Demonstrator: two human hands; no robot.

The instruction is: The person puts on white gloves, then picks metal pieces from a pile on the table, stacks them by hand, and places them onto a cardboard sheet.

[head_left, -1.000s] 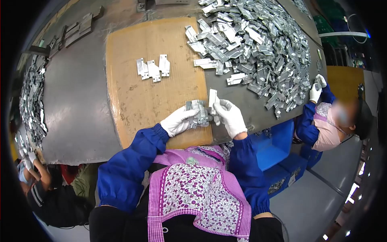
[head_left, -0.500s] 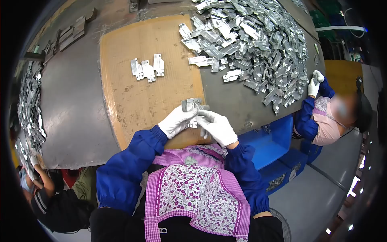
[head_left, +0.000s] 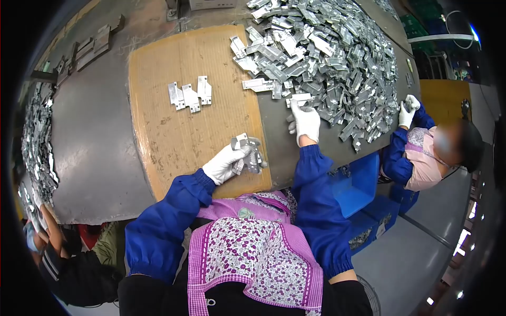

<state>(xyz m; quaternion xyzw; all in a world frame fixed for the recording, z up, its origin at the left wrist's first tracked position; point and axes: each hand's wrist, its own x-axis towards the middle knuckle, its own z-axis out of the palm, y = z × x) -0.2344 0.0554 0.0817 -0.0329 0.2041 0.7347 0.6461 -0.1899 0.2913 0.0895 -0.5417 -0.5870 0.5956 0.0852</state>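
My left hand, in a white glove, is closed around a few flat, silvery metal parts above the cardboard sheet. At the near edge of a big heap of similar parts, my gloved right hand pinches the end of a single metal part. Part of its grip is hidden by the hand itself. Three notched metal parts lie side by side on the cardboard, farther out than my left hand.
A blue bin stands below the table edge at right. At the far right sits a co-worker with gloved hands. Another heap of metal pieces and another person are at left. Dark metal bars lie at the back left.
My right hand has left the left hand and reached forward and right to the heap's edge. The left hand keeps its metal parts, now tilted and slightly lower.
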